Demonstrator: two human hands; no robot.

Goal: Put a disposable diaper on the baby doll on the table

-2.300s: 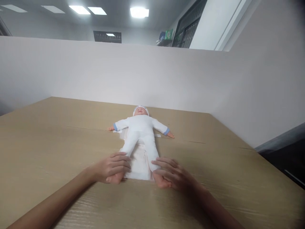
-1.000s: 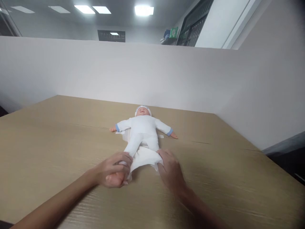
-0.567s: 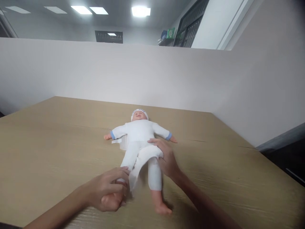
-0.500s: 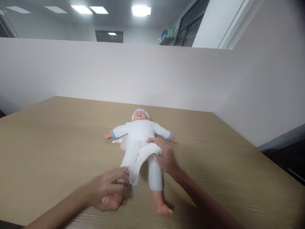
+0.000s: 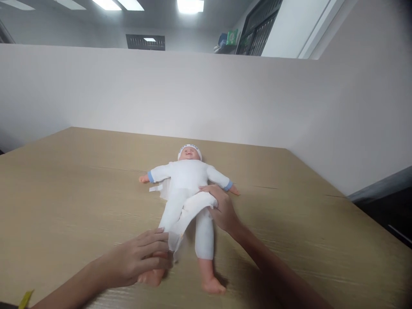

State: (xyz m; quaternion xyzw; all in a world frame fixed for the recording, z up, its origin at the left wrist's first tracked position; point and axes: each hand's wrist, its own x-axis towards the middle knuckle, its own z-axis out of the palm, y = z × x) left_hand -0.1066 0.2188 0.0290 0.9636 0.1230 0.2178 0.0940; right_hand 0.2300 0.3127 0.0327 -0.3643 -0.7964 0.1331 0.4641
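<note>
A baby doll (image 5: 191,174) in a white suit with blue cuffs and a white cap lies on its back, feet toward me. A white diaper (image 5: 197,205) runs from its hips down between its legs, the loose end near the doll's lower left leg. My right hand (image 5: 222,210) is closed on the diaper's upper edge at the doll's hip, fingertips resting on the belly. Low on the left, my left hand (image 5: 144,256) lies over the doll's shin, its fingers close together at the diaper's loose end; the thumb is hidden. A diaper tab (image 5: 156,188) sticks out left of the waist.
The wooden table (image 5: 80,189) extends around the doll, with a pale wall (image 5: 193,94) behind it. A yellow strip (image 5: 25,299) shows at the bottom left. Something dark (image 5: 386,206) stands beyond the right edge.
My left hand has moved slightly left, and the diaper's loose end and the doll's legs have shifted left with it. My right hand keeps its hold at the hip. The view has tilted down slightly.
</note>
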